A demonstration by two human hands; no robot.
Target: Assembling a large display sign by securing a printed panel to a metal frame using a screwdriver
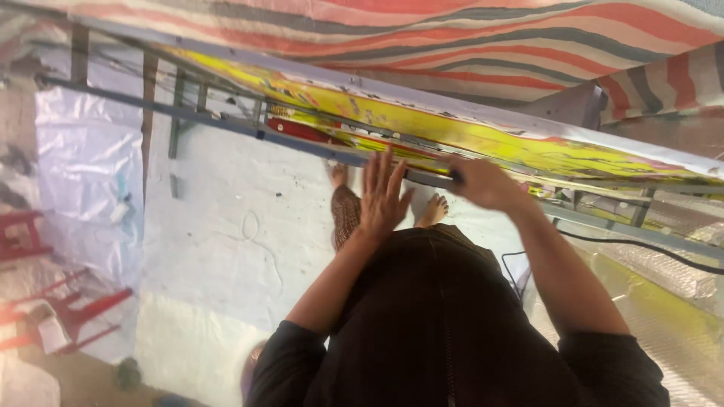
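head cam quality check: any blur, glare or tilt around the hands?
Head view: right hand is motion-smeared where it closes on a dark tool, so the grip detail is lost; left hand, fingers spread, is sharper. The frame is strongly tilted, with the yellow panel running diagonally. The white plastic sheet at left is washed out by glare; the red stools look soft.

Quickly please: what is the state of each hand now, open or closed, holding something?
Left hand: open, fingers spread, flat by the metal frame; holds nothing.
Right hand: closed on a small dark object, blurred.
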